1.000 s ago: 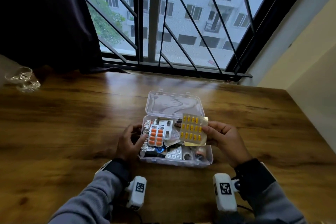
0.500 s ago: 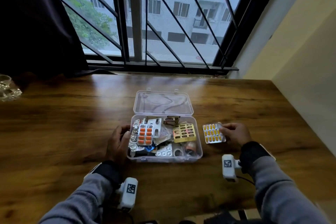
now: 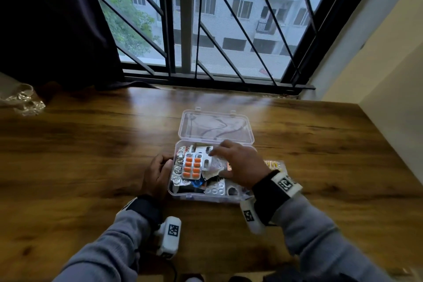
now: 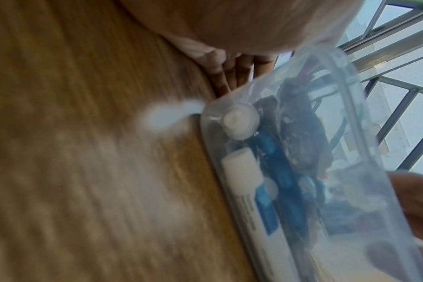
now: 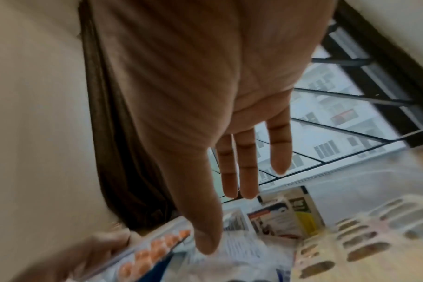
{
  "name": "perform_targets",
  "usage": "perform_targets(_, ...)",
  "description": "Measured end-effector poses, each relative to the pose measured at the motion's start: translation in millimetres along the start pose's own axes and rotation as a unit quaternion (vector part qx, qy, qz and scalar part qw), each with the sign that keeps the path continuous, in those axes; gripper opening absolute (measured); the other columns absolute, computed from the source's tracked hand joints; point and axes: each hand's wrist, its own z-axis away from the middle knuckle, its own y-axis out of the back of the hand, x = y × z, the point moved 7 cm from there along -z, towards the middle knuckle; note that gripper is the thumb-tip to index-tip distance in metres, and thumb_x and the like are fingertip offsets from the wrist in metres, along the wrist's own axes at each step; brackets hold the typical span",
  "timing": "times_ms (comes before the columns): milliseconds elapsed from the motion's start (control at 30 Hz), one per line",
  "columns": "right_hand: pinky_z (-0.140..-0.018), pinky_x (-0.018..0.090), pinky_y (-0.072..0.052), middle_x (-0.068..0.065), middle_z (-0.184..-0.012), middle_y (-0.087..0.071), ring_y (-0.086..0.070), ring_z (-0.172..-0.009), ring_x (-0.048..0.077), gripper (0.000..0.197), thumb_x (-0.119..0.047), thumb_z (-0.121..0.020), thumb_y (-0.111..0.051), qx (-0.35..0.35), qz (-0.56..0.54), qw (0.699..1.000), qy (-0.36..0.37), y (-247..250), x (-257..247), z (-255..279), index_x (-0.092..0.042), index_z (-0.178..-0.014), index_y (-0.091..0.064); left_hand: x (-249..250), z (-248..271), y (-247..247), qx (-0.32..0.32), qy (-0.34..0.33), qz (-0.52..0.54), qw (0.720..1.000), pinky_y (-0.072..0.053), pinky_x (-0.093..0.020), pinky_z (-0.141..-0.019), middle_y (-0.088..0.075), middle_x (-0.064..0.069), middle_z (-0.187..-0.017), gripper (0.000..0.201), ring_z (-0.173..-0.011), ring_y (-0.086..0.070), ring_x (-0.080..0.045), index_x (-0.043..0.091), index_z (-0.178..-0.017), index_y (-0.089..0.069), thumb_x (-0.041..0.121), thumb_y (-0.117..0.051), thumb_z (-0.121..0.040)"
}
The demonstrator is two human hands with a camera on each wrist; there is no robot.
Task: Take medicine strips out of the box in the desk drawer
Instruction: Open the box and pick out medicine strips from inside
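Glass [image 3: 23,101]: a clear, shiny thing at the far left edge of the tabletop [image 3: 91,155], well apart from both hands; blurred.
Curtain [image 3: 52,23]: dark, hangs behind the glass, left of the window bars [image 3: 206,30].
Left hand [image 3: 156,175]: it lies on the tabletop against the left wall of the box [image 3: 194,194]. The fingers are curled at the wall and the thumb touches the wall. I cannot tell if this is a real grip or only a touch.
Box: clear plastic, just right of the left hand and under the right hand. The lid [image 3: 216,127] is open and lies flat behind it, toward the window.
Orange strip [image 3: 191,166]: in the left part of the box, just beside the left thumb, on top of other strips.
Silver strips [image 3: 215,190]: in the near part of the box, below the right hand.
Tube [image 4: 249,183]: white and blue, seen through the box wall in the left wrist view, low inside.
Right hand [image 3: 238,165]: it is over the right part of the box, palm down, fingers straight and a little spread, holding nothing. The fingertips [image 5: 248,192] are above leaflets and a cream strip [image 5: 350,236].
Yellow strip [image 3: 273,165]: on the tabletop outside the box, just right of the right wrist, partly hidden by it.
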Motion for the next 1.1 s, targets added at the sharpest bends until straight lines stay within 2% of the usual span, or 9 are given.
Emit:
perform_targets(100, -0.079, 0.025, -0.038, -0.010, -0.134, -0.051, -0.052, -0.115, 0.015, 0.061, -0.024, -0.080, -0.071, -0.016, 0.053, 0.998, 0.020, -14, -13, -18, -0.038, -0.134, -0.046, 3, 1, 2, 0.002, -0.002, 0.015, 1.000, -0.057, -0.050, -0.063, -0.071, -0.007, -0.080, 0.022, -0.074, -0.067, -0.027, 0.028, -0.085, -0.064, 0.045, -0.050, -0.080)
perform_targets(200, -0.086, 0.034, -0.048, -0.007, -0.132, -0.057, -0.057, -0.114, 0.019, 0.052, -0.022, -0.084, -0.068, -0.011, 0.065, 0.998, 0.013, -17, -17, -24, -0.037, -0.131, -0.050, 6, 1, 3, 0.013, -0.005, 0.030, 0.999, -0.055, -0.038, -0.060, -0.072, 0.002, -0.078, 0.019, -0.070, -0.067, -0.019, 0.030, -0.080, -0.065, 0.043, -0.053, -0.075)
perform_targets(300, -0.082, 0.035, -0.048, -0.006, -0.123, -0.063, -0.061, -0.107, 0.019, 0.039, -0.029, -0.084, -0.067, 0.010, 0.080, 0.997, 0.006, -14, -16, -23, -0.034, -0.122, -0.058, 7, 2, 3, 0.019, -0.009, 0.030, 0.999, -0.051, -0.027, -0.057, -0.072, 0.009, -0.075, 0.020, -0.065, -0.065, -0.009, 0.027, -0.077, -0.064, 0.042, -0.053, -0.074)
perform_targets(500, -0.081, 0.033, -0.047, -0.008, -0.130, -0.059, -0.059, -0.108, 0.017, 0.038, -0.035, -0.083, -0.067, 0.007, 0.054, 0.998, 0.030, -20, -14, -20, -0.033, -0.120, -0.058, 4, 1, 3, 0.017, -0.007, 0.036, 0.999, -0.055, -0.034, -0.060, -0.073, 0.004, -0.079, 0.021, -0.069, -0.068, -0.015, 0.026, -0.081, -0.065, 0.043, -0.056, -0.075)
perform_targets(600, -0.072, 0.029, -0.042, -0.011, -0.106, -0.070, -0.063, -0.096, 0.016, 0.015, -0.038, -0.082, -0.065, 0.039, 0.062, 0.997, 0.024, -13, -12, -17, -0.036, -0.097, -0.067, 4, 1, 3, 0.019, -0.006, 0.030, 0.999, -0.054, -0.031, -0.059, -0.073, 0.006, -0.079, 0.023, -0.068, -0.068, -0.011, 0.025, -0.081, -0.066, 0.046, -0.057, -0.074)
perform_targets(700, -0.059, 0.024, -0.039, -0.011, -0.083, -0.072, -0.068, -0.073, 0.014, 0.002, -0.033, -0.077, -0.069, 0.089, 0.058, 0.994, 0.011, -6, -4, -7, -0.033, -0.078, -0.070, 4, 2, 3, 0.021, -0.006, 0.025, 0.999, -0.052, -0.029, -0.059, -0.072, 0.004, -0.074, 0.026, -0.068, -0.067, -0.008, 0.023, -0.082, -0.065, 0.047, -0.058, -0.074)
perform_targets(900, -0.051, 0.019, -0.036, -0.016, -0.082, -0.068, -0.062, -0.066, 0.008, 0.007, -0.032, -0.072, -0.074, 0.144, 0.054, 0.988, -0.008, 13, 29, 33, -0.033, -0.074, -0.067, -4, 1, 5, 0.031, 0.008, 0.005, 0.999, -0.059, -0.047, -0.065, -0.073, -0.002, -0.080, 0.022, -0.074, -0.071, -0.019, 0.021, -0.086, -0.066, 0.040, -0.062, -0.077)
perform_targets(967, -0.053, 0.022, -0.038, -0.017, -0.086, -0.067, -0.061, -0.069, 0.008, 0.008, -0.034, -0.072, -0.074, 0.122, 0.061, 0.990, -0.022, 11, 43, 45, -0.034, -0.073, -0.066, -5, 1, 5, 0.033, 0.007, 0.000, 0.999, -0.059, -0.048, -0.064, -0.073, -0.002, -0.080, 0.022, -0.073, -0.070, -0.018, 0.021, -0.086, -0.066, 0.040, -0.062, -0.077)
perform_targets(1100, -0.073, 0.024, -0.037, -0.017, -0.100, -0.066, -0.061, -0.089, 0.009, 0.014, -0.027, -0.073, -0.075, 0.037, 0.083, 0.995, -0.034, 2, 56, 53, -0.037, -0.082, -0.069, 0, 1, 5, 0.029, 0.004, -0.001, 1.000, -0.059, -0.044, -0.064, -0.073, -0.001, -0.081, 0.031, -0.072, -0.070, -0.015, 0.018, -0.088, -0.065, 0.045, -0.059, -0.074)
